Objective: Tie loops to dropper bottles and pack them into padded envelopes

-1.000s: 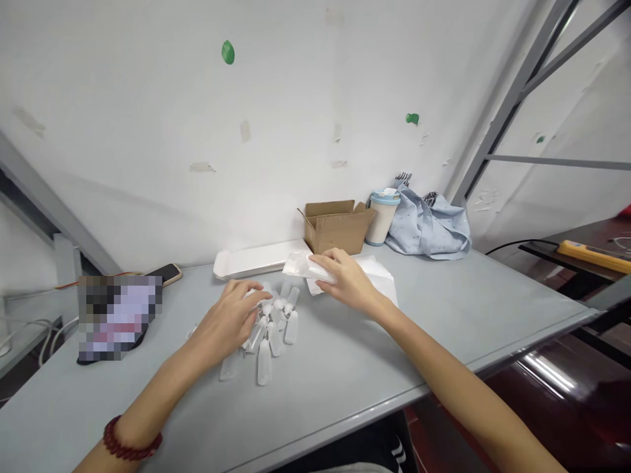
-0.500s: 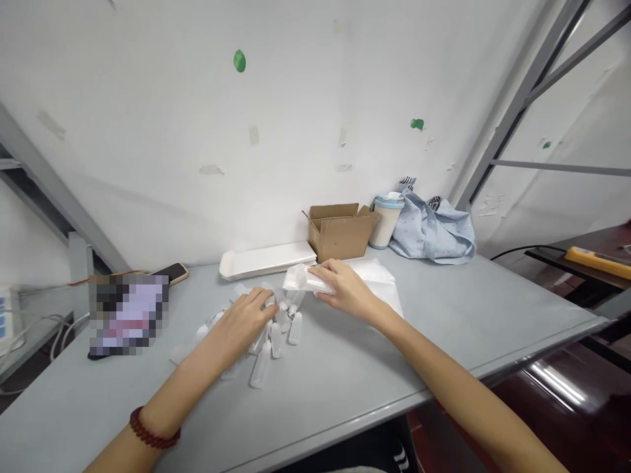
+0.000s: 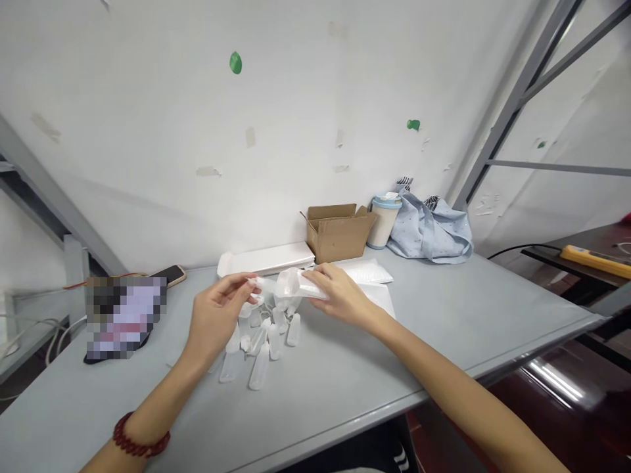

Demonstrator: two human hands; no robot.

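My left hand [image 3: 219, 315] pinches a small translucent plastic bottle [image 3: 266, 284] between thumb and fingertips. The bottle points toward the open end of a white pouch-like packet [image 3: 290, 284]; I cannot tell whether its tip is inside. Fingers of my right hand [image 3: 340, 292] wrap round the packet and hold it lying on its side, mouth to the left. Below both hands, several similar translucent bottles [image 3: 259, 368] are scattered in a loose pile on the grey table [image 3: 335, 401]. Under and beyond my right hand lie white plastic-looking packets [image 3: 367, 270].
A flat white stack [image 3: 266, 258] lies against the wall, beside an open cardboard box [image 3: 342, 236]. Right of these stand a lidded cup [image 3: 384, 223] and a light blue cloth bag [image 3: 431, 230]. At left are a phone [image 3: 170, 276] and a blurred-out item [image 3: 125, 315].
My left hand has lifted from the pile with a bottle and brought it to the packet's mouth. My right hand has turned the packet's open end more toward it.
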